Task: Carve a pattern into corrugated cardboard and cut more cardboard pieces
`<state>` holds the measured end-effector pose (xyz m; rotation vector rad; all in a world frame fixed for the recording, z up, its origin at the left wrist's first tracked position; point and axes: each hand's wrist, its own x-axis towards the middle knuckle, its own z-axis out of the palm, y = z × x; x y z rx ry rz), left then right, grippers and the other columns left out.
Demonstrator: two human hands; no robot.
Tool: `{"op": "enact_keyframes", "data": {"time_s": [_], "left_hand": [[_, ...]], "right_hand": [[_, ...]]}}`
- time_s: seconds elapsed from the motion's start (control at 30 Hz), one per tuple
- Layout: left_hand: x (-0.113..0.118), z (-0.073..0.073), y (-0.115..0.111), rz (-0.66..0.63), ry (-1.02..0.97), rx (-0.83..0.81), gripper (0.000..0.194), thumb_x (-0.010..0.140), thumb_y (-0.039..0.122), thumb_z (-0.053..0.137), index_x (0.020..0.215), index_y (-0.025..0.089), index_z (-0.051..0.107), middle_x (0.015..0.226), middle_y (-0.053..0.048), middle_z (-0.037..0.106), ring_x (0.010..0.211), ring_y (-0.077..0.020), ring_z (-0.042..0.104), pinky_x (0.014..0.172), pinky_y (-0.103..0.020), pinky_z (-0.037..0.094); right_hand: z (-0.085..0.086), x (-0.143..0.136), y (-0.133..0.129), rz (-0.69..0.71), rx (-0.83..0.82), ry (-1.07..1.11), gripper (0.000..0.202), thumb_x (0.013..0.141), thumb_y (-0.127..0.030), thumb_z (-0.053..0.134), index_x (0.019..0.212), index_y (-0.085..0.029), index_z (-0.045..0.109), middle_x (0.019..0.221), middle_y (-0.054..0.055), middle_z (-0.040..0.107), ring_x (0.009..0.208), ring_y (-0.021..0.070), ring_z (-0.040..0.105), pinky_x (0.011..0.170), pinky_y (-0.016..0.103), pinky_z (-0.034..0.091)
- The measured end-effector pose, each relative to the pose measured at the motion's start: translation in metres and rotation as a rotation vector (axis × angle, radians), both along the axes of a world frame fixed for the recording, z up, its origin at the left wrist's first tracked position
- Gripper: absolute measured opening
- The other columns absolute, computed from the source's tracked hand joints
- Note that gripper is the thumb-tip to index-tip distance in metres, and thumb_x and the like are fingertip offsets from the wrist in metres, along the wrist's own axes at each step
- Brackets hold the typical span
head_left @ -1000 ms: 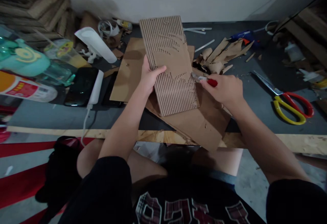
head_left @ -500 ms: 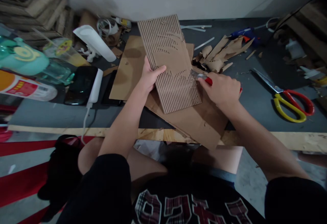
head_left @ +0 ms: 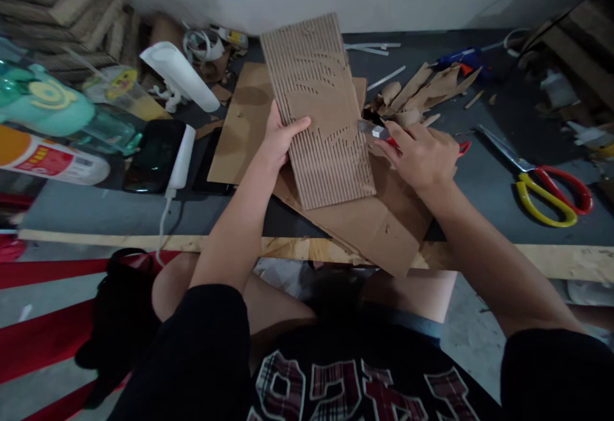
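Left hand (head_left: 281, 136) pinches the brown corrugated cardboard rectangle (head_left: 326, 114) at its left edge, thumb on top; long axis runs away from the body, far end tilted left. Right hand (head_left: 425, 155), nearer the right edge, grips the red-handled metal-bladed cutter (head_left: 380, 132), blade at that edge.

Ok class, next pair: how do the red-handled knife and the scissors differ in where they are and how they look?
The knife is gripped in the right hand, its tip at the edge of the ridged cardboard; the scissors lie on the table, unheld. The knife has one red handle, while the scissors have two looped ones, yellow and red. Both have metal parts and some red.
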<state>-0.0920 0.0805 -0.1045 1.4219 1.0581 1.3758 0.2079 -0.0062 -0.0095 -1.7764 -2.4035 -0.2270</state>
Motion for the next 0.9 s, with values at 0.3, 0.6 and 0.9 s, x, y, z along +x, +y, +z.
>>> {"op": "enact_keyframes", "data": {"time_s": [0.3,0.6,0.9], "left_hand": [[0.006,0.017,-0.007,-0.002,-0.11,-0.05,0.079,0.058,0.043,0.089,0.127,0.031,0.053,0.129,-0.006,0.071,0.128,-0.0358,0.065,0.112,-0.054,0.053],[0.005,0.028,-0.012,-0.285,0.043,-0.173,0.075,0.057,0.029,0.09,0.126,0.025,0.061,0.123,-0.007,0.074,0.123,-0.0391,0.068,0.108,-0.061,0.054],[0.014,0.052,-0.031,-0.338,0.107,-0.263,0.075,0.061,0.026,0.084,0.13,0.015,0.057,0.135,-0.014,0.069,0.13,-0.0379,0.065,0.114,-0.055,0.051]], "right_hand": [[-0.016,0.012,0.012,0.017,0.016,0.256,0.058,0.1,-0.062,0.039,0.119,-0.022,0.076,0.105,0.012,0.077,0.093,0.0279,0.069,0.071,0.034,0.042],[-0.019,0.014,0.008,0.402,-0.037,0.166,0.051,0.087,-0.033,0.05,0.133,-0.026,0.071,0.095,0.006,0.078,0.085,0.0219,0.067,0.076,0.033,0.045],[-0.019,0.011,0.013,0.929,0.132,0.175,0.029,0.098,-0.014,0.051,0.105,-0.023,0.077,0.076,0.001,0.07,0.069,0.0154,0.059,0.064,0.029,0.039]]}}
